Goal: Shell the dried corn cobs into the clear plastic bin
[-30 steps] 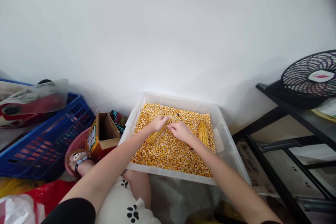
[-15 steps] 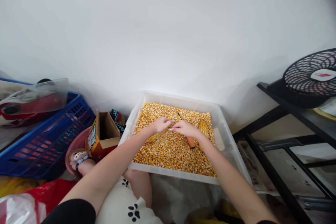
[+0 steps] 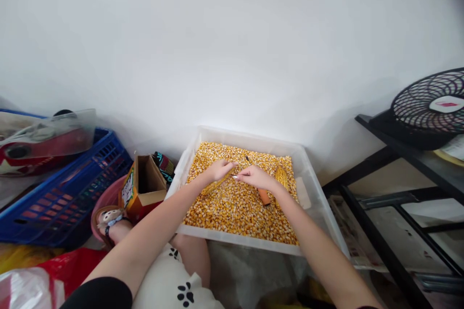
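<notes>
Within the plastic bin (image 3: 242,239), the left hand (image 3: 220,170) is gripping a corn cob (image 3: 213,187); over the bin's middle, the right hand (image 3: 254,177) is curling, its hold unclear.

The tub (image 3: 239,239) is smooth plastic, the kernels (image 3: 232,215) faintly glossy.
</notes>
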Tool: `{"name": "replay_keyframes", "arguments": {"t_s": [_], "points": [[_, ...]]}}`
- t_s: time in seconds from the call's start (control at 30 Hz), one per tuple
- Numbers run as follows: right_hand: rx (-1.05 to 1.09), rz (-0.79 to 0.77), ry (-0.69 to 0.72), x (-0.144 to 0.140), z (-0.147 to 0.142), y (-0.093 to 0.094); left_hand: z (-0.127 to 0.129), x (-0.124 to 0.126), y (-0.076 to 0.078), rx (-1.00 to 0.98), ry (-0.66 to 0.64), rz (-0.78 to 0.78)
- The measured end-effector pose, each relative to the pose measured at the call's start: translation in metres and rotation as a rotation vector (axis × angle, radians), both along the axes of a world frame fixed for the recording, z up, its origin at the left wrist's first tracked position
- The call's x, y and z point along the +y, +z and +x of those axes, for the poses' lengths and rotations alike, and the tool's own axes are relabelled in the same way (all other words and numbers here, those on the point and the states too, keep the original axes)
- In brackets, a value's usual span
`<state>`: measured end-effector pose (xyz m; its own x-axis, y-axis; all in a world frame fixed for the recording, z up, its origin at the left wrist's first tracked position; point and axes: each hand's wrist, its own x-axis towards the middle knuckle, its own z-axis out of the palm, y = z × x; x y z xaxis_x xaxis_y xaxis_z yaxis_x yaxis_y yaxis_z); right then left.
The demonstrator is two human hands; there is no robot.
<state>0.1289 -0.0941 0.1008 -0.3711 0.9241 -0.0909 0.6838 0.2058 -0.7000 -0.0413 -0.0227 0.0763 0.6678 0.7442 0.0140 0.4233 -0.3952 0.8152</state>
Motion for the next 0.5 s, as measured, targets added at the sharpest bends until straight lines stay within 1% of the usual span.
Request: {"name": "replay_keyframes", "arguments": {"t_s": [0.1, 0.27, 0.37, 0.5], "points": [[-0.001, 0.055, -0.043, -0.0002, -0.0029, -0.0002, -0.0015, 0.0022, 0.0017, -0.014, 0.035, -0.042], [-0.015, 0.088, -0.062, -0.0006, -0.0084, -0.0037, -0.0016, 0.0027, 0.0024, -0.03, 0.032, -0.095], [0.005, 0.113, -0.076, -0.0012, -0.0082, -0.0009, -0.0017, 0.0032, 0.001, -0.052, 0.036, -0.143], [0.009, 0.153, -0.103, -0.0018, -0.0065, 0.0044, -0.0015, 0.0044, -0.0008, -0.09, 0.091, -0.165]]}}
